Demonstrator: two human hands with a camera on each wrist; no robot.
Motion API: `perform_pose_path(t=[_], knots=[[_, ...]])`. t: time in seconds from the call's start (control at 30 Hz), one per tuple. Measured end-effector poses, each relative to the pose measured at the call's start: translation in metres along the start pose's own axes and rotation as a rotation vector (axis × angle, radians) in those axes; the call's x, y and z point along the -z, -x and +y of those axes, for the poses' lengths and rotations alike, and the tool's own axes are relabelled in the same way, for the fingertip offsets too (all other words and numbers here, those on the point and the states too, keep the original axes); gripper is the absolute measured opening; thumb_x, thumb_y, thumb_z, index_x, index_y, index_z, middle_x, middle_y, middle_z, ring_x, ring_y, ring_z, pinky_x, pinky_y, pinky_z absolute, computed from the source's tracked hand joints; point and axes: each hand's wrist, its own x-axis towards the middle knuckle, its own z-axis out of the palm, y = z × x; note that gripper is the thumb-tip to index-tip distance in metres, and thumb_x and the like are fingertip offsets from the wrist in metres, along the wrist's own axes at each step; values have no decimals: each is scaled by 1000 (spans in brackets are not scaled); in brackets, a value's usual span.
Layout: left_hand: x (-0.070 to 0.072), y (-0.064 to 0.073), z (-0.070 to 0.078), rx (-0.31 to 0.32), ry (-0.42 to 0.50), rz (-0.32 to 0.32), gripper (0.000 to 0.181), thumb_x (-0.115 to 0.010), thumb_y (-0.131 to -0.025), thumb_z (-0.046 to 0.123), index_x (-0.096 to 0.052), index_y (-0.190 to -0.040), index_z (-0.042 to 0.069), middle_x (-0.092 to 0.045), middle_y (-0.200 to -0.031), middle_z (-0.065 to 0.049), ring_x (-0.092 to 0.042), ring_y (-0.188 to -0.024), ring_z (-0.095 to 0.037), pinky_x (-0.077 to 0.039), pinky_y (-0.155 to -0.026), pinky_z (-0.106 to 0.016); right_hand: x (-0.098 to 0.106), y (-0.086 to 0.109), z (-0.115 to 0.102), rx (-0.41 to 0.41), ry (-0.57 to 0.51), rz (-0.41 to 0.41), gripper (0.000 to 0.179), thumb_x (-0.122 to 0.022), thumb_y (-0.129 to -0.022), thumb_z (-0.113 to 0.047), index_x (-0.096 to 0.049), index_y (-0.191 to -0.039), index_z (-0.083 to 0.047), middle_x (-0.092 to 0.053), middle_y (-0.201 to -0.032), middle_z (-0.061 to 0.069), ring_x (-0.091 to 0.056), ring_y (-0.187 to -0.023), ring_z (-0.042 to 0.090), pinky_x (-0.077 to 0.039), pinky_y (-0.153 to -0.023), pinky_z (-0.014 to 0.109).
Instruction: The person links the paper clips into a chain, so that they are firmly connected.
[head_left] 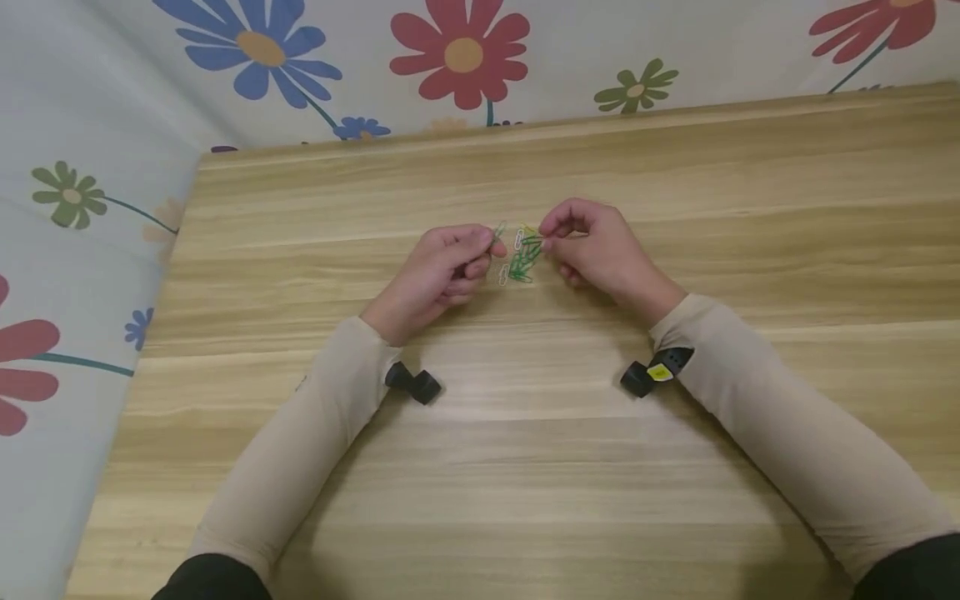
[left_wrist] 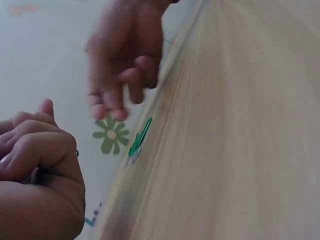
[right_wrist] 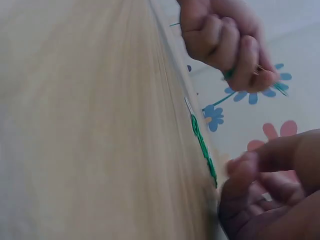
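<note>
My left hand [head_left: 442, 271] pinches a green paperclip [head_left: 500, 228] between thumb and forefinger, its end sticking out past the fingertips. In the right wrist view, another bit of green [right_wrist: 229, 74] shows among that left hand's [right_wrist: 227, 47] curled fingers. A small pile of mostly green paperclips [head_left: 525, 257] lies on the table between the hands, with white paperclips [head_left: 503, 274] and a yellow one beside it. Just right of the pile hovers my right hand [head_left: 596, 250], fingers loosely bent, thumb and forefinger tips slightly apart. I see nothing between them.
The wood-grain table [head_left: 525, 467] spreads around both arms. A flower-printed cloth [head_left: 555, 58] hangs along its back and left edges. Black wrist cameras [head_left: 414, 383] are strapped on both beige sleeves [head_left: 300, 442].
</note>
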Motion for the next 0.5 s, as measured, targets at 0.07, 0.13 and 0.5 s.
perform_pose_path(t=[0.07,0.13,0.5], knots=[[10,4,0,-3,13,31,29,-46,-109,17,-59,-105,-8,-47,-67,-1,-31,-43,-4,-19,-37,-17,1,-3,2,-59,79,-39,14,-62,-97,2,-61,-110,3,-59,-89,14,-54,-57,18,-50,-46,26],[19,5,-1,-7,36,45,28,-44,-110,15,-57,-108,-9,-53,-69,-2,-32,-41,-3,-20,-36,-16,3,-6,5,-87,115,-48,14,-61,-98,1,-62,-112,3,-60,-84,15,-55,-54,17,-51,-45,28],[33,-1,-9,-62,86,-2,21,-48,-108,13,-64,-107,-1,-72,-109,-15,-36,-44,-6,-30,-39,-17,-4,-28,3,-54,416,-34,14,-63,-100,-14,-63,-110,-5,-59,-63,12,-55,-40,21,-50,-38,32]])
